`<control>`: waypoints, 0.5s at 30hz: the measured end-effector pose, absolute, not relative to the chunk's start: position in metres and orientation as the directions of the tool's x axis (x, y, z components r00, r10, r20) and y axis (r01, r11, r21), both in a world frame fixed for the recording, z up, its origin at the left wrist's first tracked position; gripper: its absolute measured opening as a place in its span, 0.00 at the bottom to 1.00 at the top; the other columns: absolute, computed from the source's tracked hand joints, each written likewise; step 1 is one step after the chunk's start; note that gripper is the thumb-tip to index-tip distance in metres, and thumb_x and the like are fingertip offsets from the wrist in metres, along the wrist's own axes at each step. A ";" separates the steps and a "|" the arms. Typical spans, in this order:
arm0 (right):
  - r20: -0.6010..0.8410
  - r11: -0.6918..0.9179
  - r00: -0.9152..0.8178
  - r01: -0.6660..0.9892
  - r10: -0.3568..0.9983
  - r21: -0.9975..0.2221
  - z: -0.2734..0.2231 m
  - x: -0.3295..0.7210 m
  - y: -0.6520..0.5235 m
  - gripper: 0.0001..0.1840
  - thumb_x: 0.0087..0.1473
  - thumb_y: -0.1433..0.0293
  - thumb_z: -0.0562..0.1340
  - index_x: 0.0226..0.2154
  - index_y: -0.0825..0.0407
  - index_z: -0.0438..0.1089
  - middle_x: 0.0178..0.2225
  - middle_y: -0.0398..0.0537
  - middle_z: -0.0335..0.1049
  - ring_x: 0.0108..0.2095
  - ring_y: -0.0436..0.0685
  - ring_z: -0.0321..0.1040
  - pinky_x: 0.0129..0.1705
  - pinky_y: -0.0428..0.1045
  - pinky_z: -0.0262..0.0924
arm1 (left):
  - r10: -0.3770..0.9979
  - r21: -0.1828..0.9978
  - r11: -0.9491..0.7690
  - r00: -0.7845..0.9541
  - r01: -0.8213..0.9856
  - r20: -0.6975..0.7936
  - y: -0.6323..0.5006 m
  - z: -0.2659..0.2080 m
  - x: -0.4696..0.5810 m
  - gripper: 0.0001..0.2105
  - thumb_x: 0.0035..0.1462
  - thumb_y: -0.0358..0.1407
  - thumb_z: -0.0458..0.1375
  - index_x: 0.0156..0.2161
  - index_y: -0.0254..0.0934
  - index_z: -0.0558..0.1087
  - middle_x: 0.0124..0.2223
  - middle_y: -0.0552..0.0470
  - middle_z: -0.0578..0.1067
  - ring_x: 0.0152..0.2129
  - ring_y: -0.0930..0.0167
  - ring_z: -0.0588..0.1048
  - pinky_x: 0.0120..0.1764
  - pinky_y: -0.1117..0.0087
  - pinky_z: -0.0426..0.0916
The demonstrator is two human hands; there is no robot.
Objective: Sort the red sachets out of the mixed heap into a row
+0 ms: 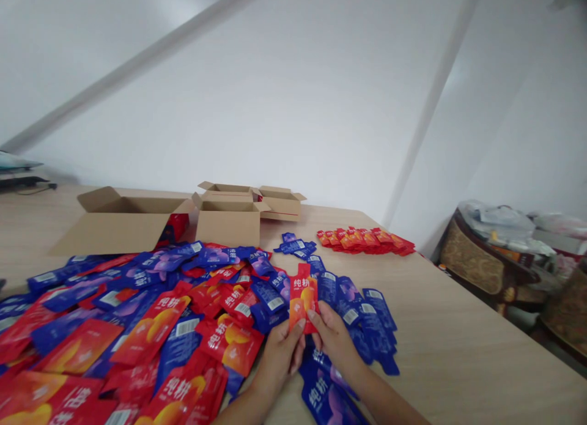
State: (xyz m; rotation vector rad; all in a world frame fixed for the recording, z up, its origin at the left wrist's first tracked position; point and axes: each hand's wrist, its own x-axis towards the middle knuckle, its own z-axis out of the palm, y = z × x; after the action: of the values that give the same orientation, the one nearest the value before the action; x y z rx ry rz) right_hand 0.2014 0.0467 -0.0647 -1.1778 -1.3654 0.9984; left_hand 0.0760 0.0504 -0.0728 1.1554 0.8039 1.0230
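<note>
From where I stand, the thing to get right is a light, even hold on the red packet (301, 290): pinched low by its two sides, it ought to keep flat and square, while squeezing the middle would probably crease it. Its spout end points toward the table's far edge with the printed front showing, so nothing covers the lettering. I'd lift it well over the blue packets (369, 324) fanned just beside it, since a low sweep could drag them out of line.

The left hand (280, 350) grips the packet's lower left, the right hand (334, 334) its lower right, both thumbs on the front and fingers curled behind. The forearms come in from the table's near edge and converge at the packet, over the middle of the table (458, 345). The mixed pile (156, 333) spreads toward the near left corner; a neat red row (364, 240) lies by the right edge, near the far right corner.
</note>
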 end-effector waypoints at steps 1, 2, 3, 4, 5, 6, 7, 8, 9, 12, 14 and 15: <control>0.180 0.178 0.004 0.141 0.984 -0.974 -0.063 0.203 0.050 0.19 0.55 0.51 0.55 0.28 0.50 0.61 0.13 0.34 0.55 0.12 0.45 0.47 0.15 0.42 0.41 | 0.936 0.968 0.096 0.352 -0.231 -0.009 0.051 -0.074 0.076 0.25 0.49 0.59 0.52 0.22 0.36 0.64 0.09 0.62 0.58 0.05 0.80 0.52 0.11 0.77 0.44; 0.184 0.182 0.000 0.149 0.983 -0.972 -0.060 0.206 0.055 0.19 0.55 0.51 0.54 0.28 0.50 0.61 0.13 0.34 0.55 0.12 0.45 0.48 0.15 0.42 0.42 | 0.933 0.964 0.114 0.359 -0.241 -0.020 0.052 -0.074 0.076 0.25 0.51 0.59 0.50 0.23 0.36 0.64 0.09 0.61 0.59 0.05 0.80 0.52 0.11 0.78 0.44; 0.190 0.187 0.000 0.150 0.982 -0.971 -0.057 0.211 0.061 0.19 0.55 0.51 0.54 0.28 0.50 0.61 0.14 0.34 0.55 0.13 0.46 0.49 0.16 0.42 0.43 | 0.930 0.960 0.129 0.366 -0.248 -0.030 0.053 -0.075 0.076 0.25 0.52 0.59 0.48 0.24 0.37 0.64 0.09 0.61 0.59 0.05 0.80 0.52 0.11 0.78 0.44; 0.194 0.192 0.005 0.142 0.981 -0.971 -0.052 0.218 0.070 0.19 0.55 0.51 0.54 0.29 0.50 0.61 0.14 0.35 0.56 0.13 0.46 0.50 0.16 0.43 0.43 | 0.927 0.958 0.141 0.372 -0.248 -0.041 0.053 -0.075 0.076 0.25 0.52 0.59 0.47 0.25 0.37 0.64 0.09 0.61 0.60 0.05 0.79 0.52 0.11 0.78 0.44; 0.196 0.193 0.012 0.128 0.981 -0.973 -0.047 0.228 0.081 0.19 0.54 0.51 0.54 0.29 0.50 0.61 0.14 0.35 0.57 0.14 0.46 0.50 0.17 0.43 0.44 | 0.926 0.959 0.149 0.375 -0.240 -0.050 0.053 -0.075 0.076 0.26 0.52 0.60 0.46 0.25 0.37 0.64 0.09 0.61 0.60 0.05 0.79 0.53 0.10 0.78 0.44; 0.193 0.190 0.016 0.118 0.981 -0.975 -0.042 0.239 0.095 0.19 0.53 0.50 0.55 0.28 0.50 0.61 0.15 0.36 0.58 0.14 0.46 0.51 0.17 0.43 0.44 | 0.925 0.963 0.148 0.376 -0.226 -0.054 0.053 -0.074 0.076 0.26 0.51 0.61 0.45 0.26 0.37 0.65 0.10 0.61 0.61 0.05 0.79 0.53 0.10 0.78 0.44; 0.191 0.187 0.022 0.118 0.981 -0.975 -0.037 0.252 0.110 0.20 0.52 0.50 0.55 0.28 0.50 0.61 0.16 0.37 0.59 0.15 0.46 0.51 0.17 0.43 0.44 | 0.925 0.969 0.139 0.375 -0.206 -0.053 0.052 -0.074 0.076 0.27 0.50 0.62 0.46 0.26 0.37 0.65 0.10 0.61 0.61 0.05 0.79 0.53 0.11 0.78 0.44; 0.194 0.188 0.030 0.145 0.981 -0.971 -0.032 0.267 0.126 0.20 0.51 0.50 0.56 0.26 0.50 0.61 0.16 0.38 0.60 0.15 0.46 0.51 0.18 0.43 0.45 | 0.926 0.974 0.126 0.374 -0.187 -0.048 0.052 -0.074 0.077 0.27 0.49 0.62 0.46 0.26 0.37 0.65 0.10 0.61 0.60 0.06 0.80 0.53 0.11 0.78 0.44; 0.207 0.193 0.051 0.200 0.977 -0.961 -0.028 0.283 0.142 0.20 0.50 0.51 0.56 0.23 0.51 0.60 0.16 0.38 0.60 0.15 0.46 0.52 0.18 0.43 0.45 | 0.926 0.978 0.118 0.375 -0.172 -0.045 0.052 -0.074 0.077 0.28 0.48 0.63 0.47 0.26 0.37 0.65 0.10 0.61 0.60 0.06 0.80 0.53 0.11 0.78 0.44; 0.317 0.176 0.210 0.502 0.925 -0.847 -0.020 0.335 0.190 0.22 0.53 0.53 0.52 0.18 0.51 0.58 0.14 0.39 0.57 0.15 0.47 0.52 0.18 0.44 0.48 | 0.918 0.981 0.123 0.393 -0.149 -0.055 0.051 -0.074 0.077 0.27 0.49 0.62 0.47 0.26 0.37 0.65 0.10 0.62 0.58 0.06 0.80 0.51 0.11 0.78 0.43; 0.390 0.099 0.315 0.656 0.865 -0.748 -0.015 0.371 0.215 0.23 0.54 0.56 0.49 0.15 0.51 0.58 0.12 0.40 0.55 0.14 0.48 0.53 0.19 0.45 0.49 | 0.911 0.979 0.153 0.403 -0.134 -0.087 0.052 -0.074 0.077 0.27 0.49 0.62 0.46 0.26 0.37 0.64 0.10 0.63 0.58 0.06 0.80 0.50 0.11 0.78 0.43; 0.413 0.069 0.348 0.689 0.842 -0.721 -0.012 0.388 0.225 0.24 0.55 0.57 0.49 0.15 0.52 0.58 0.11 0.40 0.54 0.14 0.48 0.53 0.19 0.45 0.50 | 0.908 0.978 0.168 0.406 -0.123 -0.105 0.052 -0.073 0.077 0.27 0.49 0.62 0.47 0.26 0.37 0.64 0.10 0.63 0.58 0.07 0.80 0.50 0.12 0.78 0.43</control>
State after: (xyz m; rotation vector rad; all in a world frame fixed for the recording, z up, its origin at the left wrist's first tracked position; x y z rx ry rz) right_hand 0.3883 0.2254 -0.0116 -1.6644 -1.3883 0.2021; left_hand 0.0766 0.0519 -0.0733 1.1622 0.8628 0.8799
